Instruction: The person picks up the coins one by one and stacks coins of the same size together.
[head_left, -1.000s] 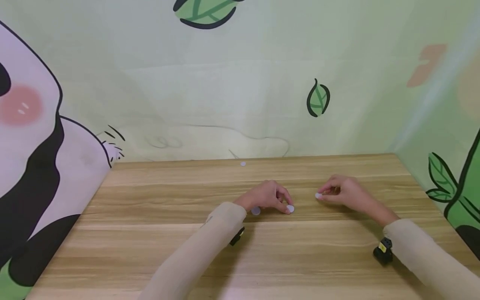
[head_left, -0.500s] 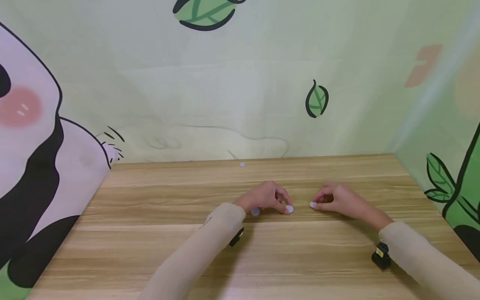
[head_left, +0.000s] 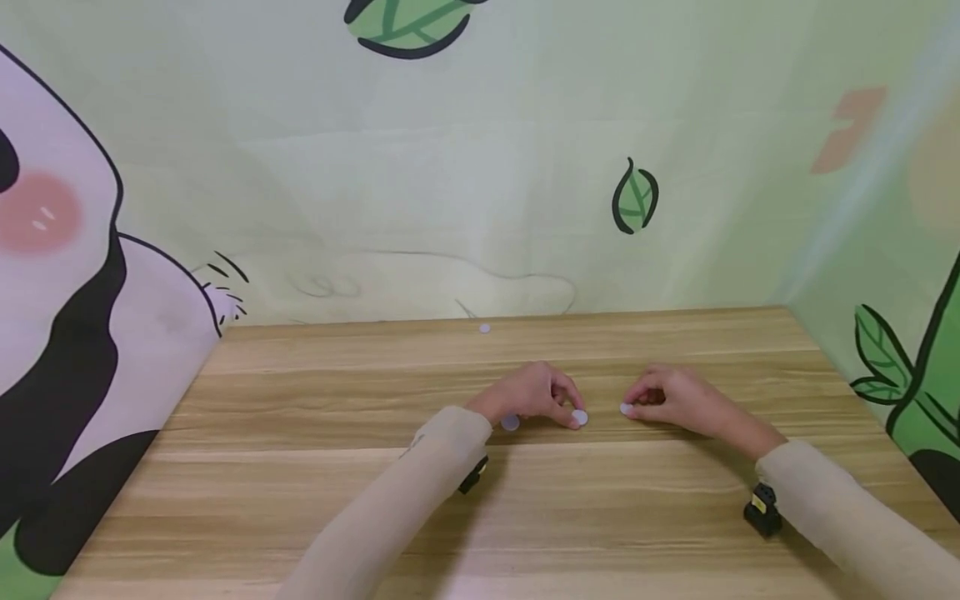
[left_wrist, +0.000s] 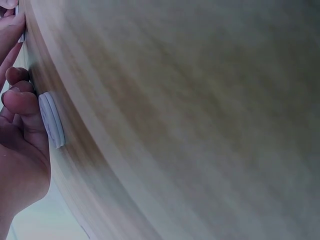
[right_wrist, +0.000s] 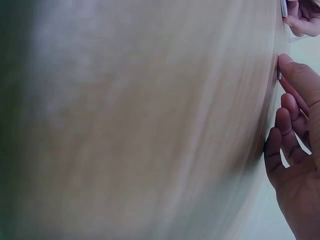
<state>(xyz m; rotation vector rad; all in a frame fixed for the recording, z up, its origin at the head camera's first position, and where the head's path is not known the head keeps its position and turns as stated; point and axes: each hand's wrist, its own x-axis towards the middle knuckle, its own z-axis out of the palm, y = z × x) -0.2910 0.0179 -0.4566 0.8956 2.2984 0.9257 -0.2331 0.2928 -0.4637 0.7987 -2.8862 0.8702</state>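
Observation:
My left hand [head_left: 531, 392] pinches a small white round disc [head_left: 581, 417] between thumb and fingertips, low over the wooden table. Facing it from a short way to the right, my right hand [head_left: 681, 400] grips another white disc [head_left: 626, 409], of which only a thin edge [right_wrist: 279, 75] shows in the right wrist view. Under my left wrist lies a third white piece [head_left: 510, 422]. The left wrist view shows that piece as a small stack of discs [left_wrist: 52, 120] beside the curled fingers. The two held discs are apart, and no markings can be read on them.
One more white disc [head_left: 484, 328] lies near the far edge of the wooden table [head_left: 337, 500]. A wall cloth [head_left: 450, 167] printed with a panda and leaves rises behind the table. Black cameras sit on both wrists, the right camera [head_left: 763, 510] showing most.
My right hand has come nearer and slightly left with its disc, closing in on the left hand, then held still over the last half second. The left hand has stayed in place.

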